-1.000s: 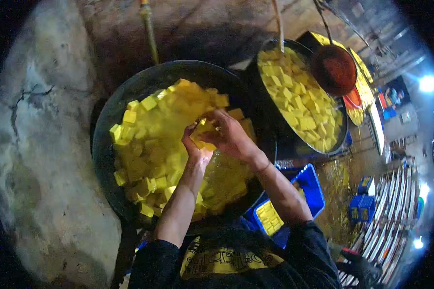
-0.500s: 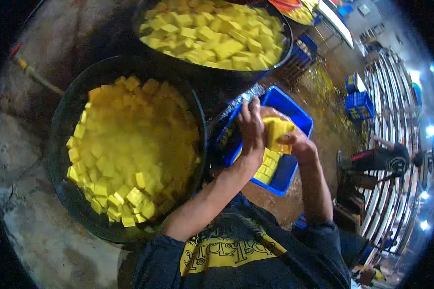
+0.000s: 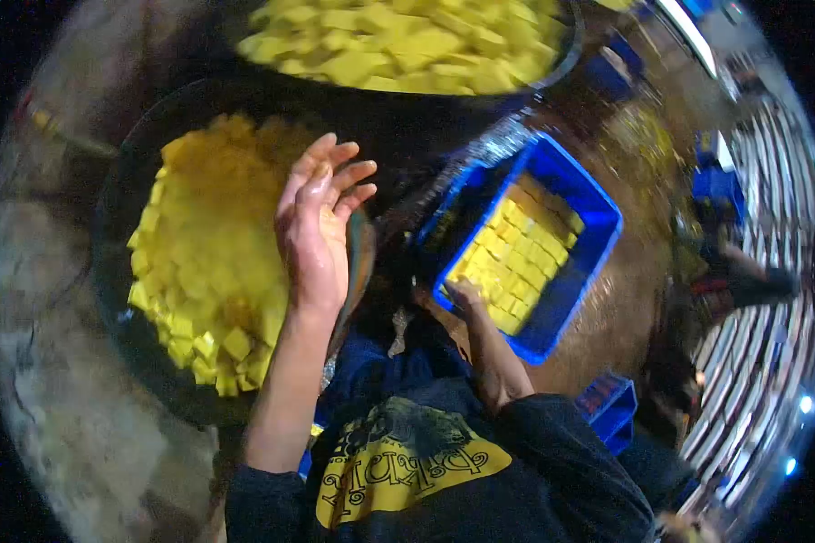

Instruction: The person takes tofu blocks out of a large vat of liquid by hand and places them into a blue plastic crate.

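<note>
My left hand is raised over the right rim of the round vat, its fingers spread and nothing in them. Yellow tofu blocks lie heaped in the cloudy liquid of that dark vat. On the right, my right hand reaches into the near-left corner of a blue plastic crate, against the tofu pieces laid there in rows. Its fingers are blurred and partly hidden, so their grip does not show.
A second large vat full of tofu blocks stands at the top. Smaller blue crates sit to the right on the wet brown floor. Slatted racks line the far right, with a person beside them.
Both hands held tofu over the crate before. Now my left hand has moved left to the vat, empty, and my right hand is lower, inside the crate. The view has shifted.
</note>
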Demonstrator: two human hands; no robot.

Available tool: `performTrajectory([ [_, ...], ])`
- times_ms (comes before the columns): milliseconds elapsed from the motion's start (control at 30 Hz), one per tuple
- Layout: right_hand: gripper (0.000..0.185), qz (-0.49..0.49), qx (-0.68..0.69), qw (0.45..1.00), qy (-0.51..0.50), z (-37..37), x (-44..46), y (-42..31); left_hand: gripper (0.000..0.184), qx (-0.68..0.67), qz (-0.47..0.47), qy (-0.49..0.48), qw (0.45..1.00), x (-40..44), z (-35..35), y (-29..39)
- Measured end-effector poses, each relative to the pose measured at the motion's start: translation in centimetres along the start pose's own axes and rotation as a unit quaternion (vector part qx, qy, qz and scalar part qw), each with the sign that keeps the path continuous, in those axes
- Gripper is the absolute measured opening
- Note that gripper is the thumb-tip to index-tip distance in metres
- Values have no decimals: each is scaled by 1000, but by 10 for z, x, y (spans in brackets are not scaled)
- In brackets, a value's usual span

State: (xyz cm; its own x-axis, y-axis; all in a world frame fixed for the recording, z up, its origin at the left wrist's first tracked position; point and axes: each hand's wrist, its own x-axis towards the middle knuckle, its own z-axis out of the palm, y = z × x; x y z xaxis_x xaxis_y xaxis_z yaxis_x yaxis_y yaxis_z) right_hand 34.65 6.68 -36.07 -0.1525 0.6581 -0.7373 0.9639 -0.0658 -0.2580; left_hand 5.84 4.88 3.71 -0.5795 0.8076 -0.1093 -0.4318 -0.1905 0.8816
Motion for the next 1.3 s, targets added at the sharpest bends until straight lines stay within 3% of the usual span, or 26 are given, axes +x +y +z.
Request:
performTrajectory([
  [33, 52, -22, -66, 997, 22, 22, 13, 6, 43, 10, 20, 23, 999, 6, -13, 12],
  [67, 55, 1, 124, 991, -53, 12, -6, -4, 43, 51, 37, 37, 997, 7, -30, 26],
  [133, 61, 23, 214, 971, -107, 23, 29, 18, 42, 110, 72, 60, 989, 14, -65, 50],
  [200, 63, -132, 170, 974, -67, 72, 99, 92, 40, 209, 56, 72, 974, 11, -100, 61],
  [267, 59, -147, -41, 986, 64, -18, 27, 22, 35, 315, -47, 45, 947, 5, -142, 55],
  [300, 56, -134, -142, 972, 129, -77, -27, -33, 32, 414, -41, -16, 909, -4, -162, 48],
  [367, 38, -140, -50, 943, 297, -162, -103, -121, 28, 552, -77, -99, 825, -28, -190, 22],
  [400, 25, -411, 101, 828, 369, -192, -139, -174, 26, 594, -114, -121, 787, -38, -201, 4],
  [433, 18, -403, 134, 853, 305, -215, -191, -233, 26, 589, -110, -122, 791, -44, -212, -13],
  [467, 22, -423, 80, 878, 208, -226, -207, -264, 22, 673, -134, -178, 706, -47, -223, -30],
  [500, 23, -488, 78, 844, 208, -216, -229, -308, 19, 742, -144, -240, 609, -50, -233, -47],
  [533, 33, -570, -35, 807, 150, -209, -229, -335, 19, 772, -150, -272, 555, -52, -241, -66],
  [567, 34, -629, -124, 747, 175, -193, -235, -359, 20, 792, -148, -280, 522, -52, -248, -89],
  [600, 37, -575, -247, 775, 86, -170, -213, -375, 22, 809, -141, -262, 507, -50, -256, -117],
  [633, 41, -533, -371, 759, 49, -152, -200, -391, 23, 827, -132, -235, 493, -45, -265, -153],
  [700, 45, -481, -549, 683, -8, -114, -176, -414, 28, 856, -118, -189, 466, -36, -280, -199],
  [733, 44, -486, -578, 655, -5, -95, -163, -415, 37, 853, -191, -230, 427, -33, -260, -160],
  [767, 43, -503, -590, 631, 5, -79, -152, -415, 37, 852, -194, -221, 434, -33, -258, -135],
  [933, 39, -635, -540, 553, 9, -32, -102, -400, 48, 702, -216, -192, 651, -33, -264, -56],
  [967, 39, -696, -402, 593, -55, -29, -83, -398, 50, 665, -217, -185, 690, -31, -267, -49],
  [1000, 38, -714, -380, 583, -77, -30, -72, -399, 49, 641, -210, -174, 717, -23, -271, -46],
  [1033, 38, -762, -206, 584, -189, -31, -54, -400, 49, 627, -202, -156, 736, -12, -276, -46],
  [1067, 41, -681, -604, 413, 27, -49, -64, -412, 48, 614, -194, -135, 753, 0, -280, -47],
  [1100, 41, -684, -606, 405, 27, -67, -72, -430, 47, 606, -186, -115, 765, 12, -284, -48],
  [1200, 44, -669, -596, 440, -56, -103, -72, -497, 46, 580, -165, -74, 794, 40, -296, -59],
  [1300, 46, -607, -314, 712, -162, -98, -13, -547, 44, 559, -143, -65, 814, 49, -308, -76],
])
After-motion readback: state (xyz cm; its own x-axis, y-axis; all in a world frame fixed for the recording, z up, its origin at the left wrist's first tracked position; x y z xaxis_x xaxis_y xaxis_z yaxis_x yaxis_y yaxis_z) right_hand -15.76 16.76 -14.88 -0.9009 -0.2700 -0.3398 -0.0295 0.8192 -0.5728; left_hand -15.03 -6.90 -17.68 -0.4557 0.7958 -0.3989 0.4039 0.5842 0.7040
